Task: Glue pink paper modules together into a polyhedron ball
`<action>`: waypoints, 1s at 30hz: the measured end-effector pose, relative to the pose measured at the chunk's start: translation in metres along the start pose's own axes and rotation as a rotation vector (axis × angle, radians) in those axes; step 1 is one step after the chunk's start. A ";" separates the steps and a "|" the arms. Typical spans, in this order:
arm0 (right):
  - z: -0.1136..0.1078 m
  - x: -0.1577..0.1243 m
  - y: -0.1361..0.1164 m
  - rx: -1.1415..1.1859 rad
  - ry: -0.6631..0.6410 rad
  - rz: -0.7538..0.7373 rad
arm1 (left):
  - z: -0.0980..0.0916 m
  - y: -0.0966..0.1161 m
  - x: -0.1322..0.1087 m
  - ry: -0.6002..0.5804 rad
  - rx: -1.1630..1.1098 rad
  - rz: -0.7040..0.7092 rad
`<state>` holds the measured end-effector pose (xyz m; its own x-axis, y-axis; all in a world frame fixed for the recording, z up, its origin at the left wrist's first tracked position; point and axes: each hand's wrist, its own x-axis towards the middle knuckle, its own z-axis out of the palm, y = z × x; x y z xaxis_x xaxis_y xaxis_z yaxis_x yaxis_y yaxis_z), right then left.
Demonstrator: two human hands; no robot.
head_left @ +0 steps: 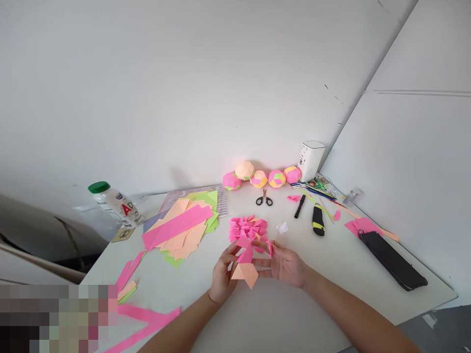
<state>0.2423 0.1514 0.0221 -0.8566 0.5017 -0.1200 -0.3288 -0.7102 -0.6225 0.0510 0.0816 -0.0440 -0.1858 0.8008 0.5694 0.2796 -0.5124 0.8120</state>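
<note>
My left hand (222, 277) is closed on a partly joined folded-paper model (246, 270), pink at the top and peach at the bottom. My right hand (289, 267) pinches a small pink folded paper piece (270, 248) between thumb and finger. The other right fingers reach toward the model's right side; whether they touch it I cannot tell. Just behind both hands lies a pile of pink folded paper pieces (247, 227), partly hidden by the model.
Several finished paper balls (258, 179) line the wall. Scissors (264, 200), a marker (300, 206), a utility knife (318, 220) and a black case (392, 260) lie rightward. Paper strips (176, 228) and a tilted white bottle (116, 205) are at left. A white container (311, 161) stands behind.
</note>
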 end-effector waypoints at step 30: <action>-0.020 -0.003 0.006 -0.700 0.107 -0.342 | 0.001 0.026 0.029 -0.291 -0.941 -0.988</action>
<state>0.2511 0.1555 0.0035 -0.6982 0.7067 0.1147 -0.2101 -0.0490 -0.9765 0.0536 0.0918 -0.0058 0.3002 0.9242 -0.2361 -0.6031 0.3757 0.7037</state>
